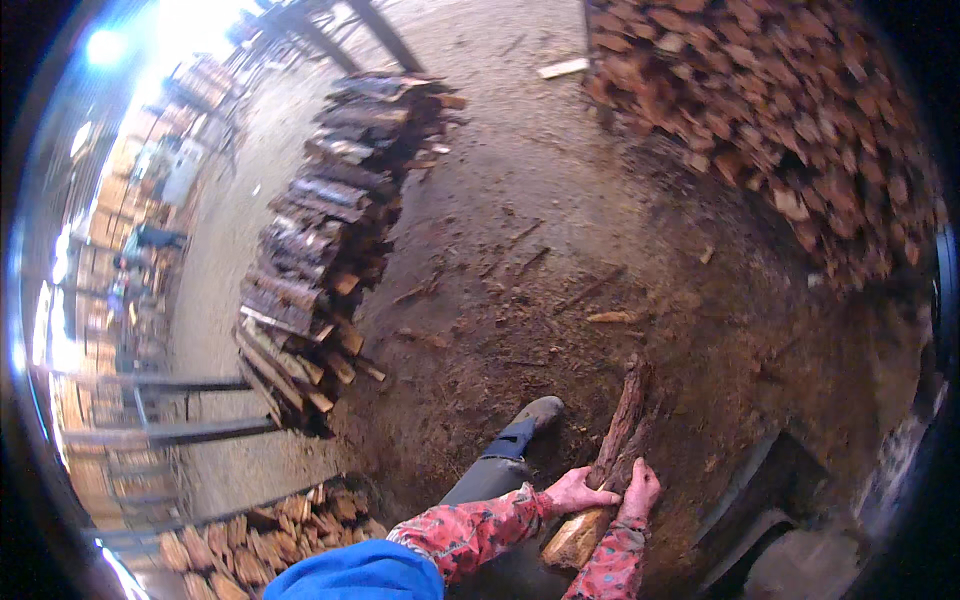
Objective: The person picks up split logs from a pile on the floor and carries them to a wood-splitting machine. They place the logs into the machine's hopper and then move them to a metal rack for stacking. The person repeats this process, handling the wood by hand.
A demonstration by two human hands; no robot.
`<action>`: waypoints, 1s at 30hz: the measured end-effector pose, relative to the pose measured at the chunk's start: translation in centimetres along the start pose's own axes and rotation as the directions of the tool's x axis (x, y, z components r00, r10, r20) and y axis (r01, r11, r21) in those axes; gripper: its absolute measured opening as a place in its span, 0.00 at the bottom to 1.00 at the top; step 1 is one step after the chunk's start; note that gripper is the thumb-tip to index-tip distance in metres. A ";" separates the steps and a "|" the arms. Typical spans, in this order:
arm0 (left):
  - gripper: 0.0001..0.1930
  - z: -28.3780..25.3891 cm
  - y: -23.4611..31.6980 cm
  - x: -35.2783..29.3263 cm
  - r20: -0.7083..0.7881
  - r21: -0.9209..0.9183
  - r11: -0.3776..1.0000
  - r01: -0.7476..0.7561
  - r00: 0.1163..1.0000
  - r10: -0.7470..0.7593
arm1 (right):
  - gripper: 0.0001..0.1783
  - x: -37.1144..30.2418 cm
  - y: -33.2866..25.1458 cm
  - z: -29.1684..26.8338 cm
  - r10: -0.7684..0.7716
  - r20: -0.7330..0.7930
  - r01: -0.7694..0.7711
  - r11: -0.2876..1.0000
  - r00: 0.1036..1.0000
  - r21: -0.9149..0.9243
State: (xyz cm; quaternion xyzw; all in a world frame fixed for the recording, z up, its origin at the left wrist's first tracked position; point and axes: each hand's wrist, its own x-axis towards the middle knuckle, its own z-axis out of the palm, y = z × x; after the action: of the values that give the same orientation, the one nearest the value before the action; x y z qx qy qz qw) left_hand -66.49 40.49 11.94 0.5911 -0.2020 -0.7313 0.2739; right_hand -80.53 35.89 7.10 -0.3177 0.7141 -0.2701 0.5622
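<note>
Low in front of me, both hands are on split firewood (pixel 578 541). Its near end is pale bare wood, and dark rough bark covers the narrow far part. Whether this is one piece or two lying side by side, I cannot tell. My left hand (pixel 578 491) grips it from the left, thumb across the top. On the other side, my right hand (pixel 640 490) is closed against the wood, its fingers partly hidden. Both of my sleeves are red and patterned.
A long stack of bark-covered wood (pixel 310 205) runs along the left. Split firewood (pixel 760 110) is piled high at the far right, with more firewood (pixel 265 540) at lower left. My boot (pixel 543 410) stands on dirt strewn with bark scraps. Dark angular objects (pixel 765 490) lie at right.
</note>
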 end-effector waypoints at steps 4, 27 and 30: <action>0.26 -2.6 0.3 -2.2 -0.090 -0.334 0.942 0.029 0.994 -0.063 | 0.19 -1.5 -1.2 2.0 -0.076 0.156 0.107 0.974 0.985 -0.199; 0.15 -53.0 20.6 -18.2 -0.991 -0.077 0.532 -0.844 0.125 0.055 | 0.12 -3.9 -2.2 0.5 0.324 0.303 -0.155 0.868 0.896 -0.471; 0.12 -51.4 15.7 -13.3 -0.884 -0.208 0.609 -0.765 0.414 0.218 | 0.12 -4.7 -1.6 0.8 0.326 0.272 -0.162 0.857 0.905 -0.490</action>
State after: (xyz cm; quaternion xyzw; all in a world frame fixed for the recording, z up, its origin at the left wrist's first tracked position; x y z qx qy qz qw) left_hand -11.77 38.33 20.39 0.6353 0.0039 -0.2876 0.7168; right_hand -78.69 38.41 11.03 -0.3885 0.6822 0.0400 0.6181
